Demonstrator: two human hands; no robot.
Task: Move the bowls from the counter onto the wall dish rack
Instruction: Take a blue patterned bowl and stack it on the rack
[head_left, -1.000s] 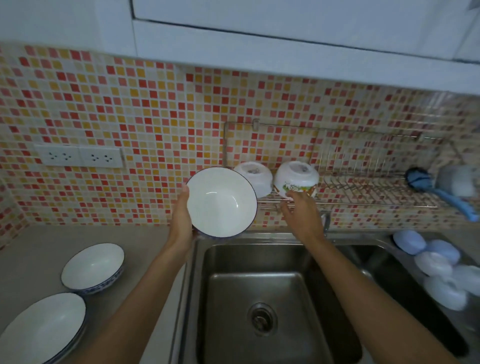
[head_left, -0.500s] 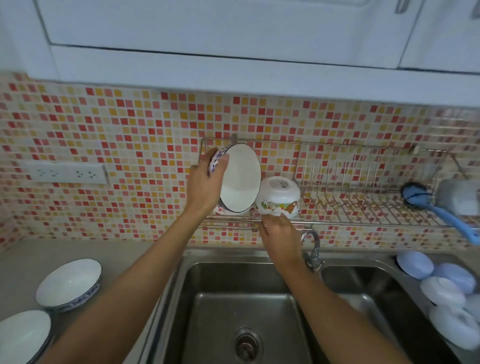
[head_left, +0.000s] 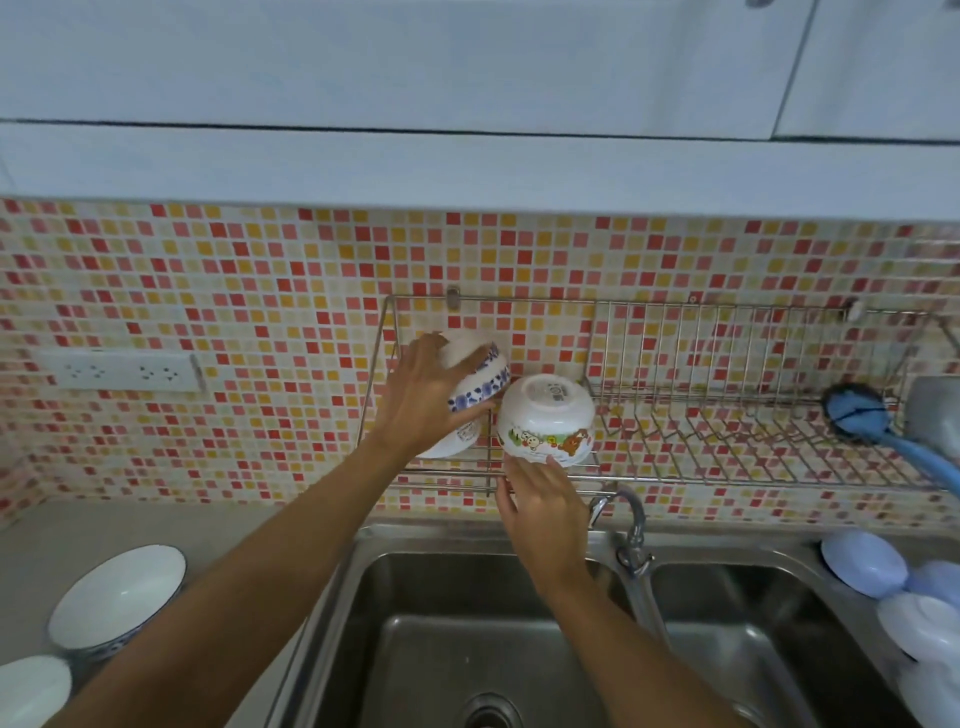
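Left fingers: the left hand (head_left: 422, 402) is spread over the upturned base of a white ceramic bowl with a blue floral band (head_left: 480, 382), fingers curled round it, gripping.
Right fingers: the right hand (head_left: 543, 512) is half open, fingertips (head_left: 548, 462) touching the lower rim of a white cartoon-printed bowl (head_left: 545, 418); bracing it rather than clasping it.
Blue-banded bowl: at the far left end of the wire wall dish rack (head_left: 727, 395), tipped mouth-down over another white bowl (head_left: 449, 441) beneath it, touching the cartoon bowl's left side.
Just changed: half a second ago this bowl stood on edge, mouth facing right; now it has been rolled over onto the rack.
Meaning: I'd say this placement is almost finished; only the release remains.
Still to move: a white bowl with a blue rim (head_left: 117, 597) and a white dish (head_left: 31, 691) sit on the grey counter (head_left: 218, 540), near left.
Beyond: steel double sink (head_left: 467, 649) below; blue-handled brush (head_left: 862, 415) at the rack's right end.
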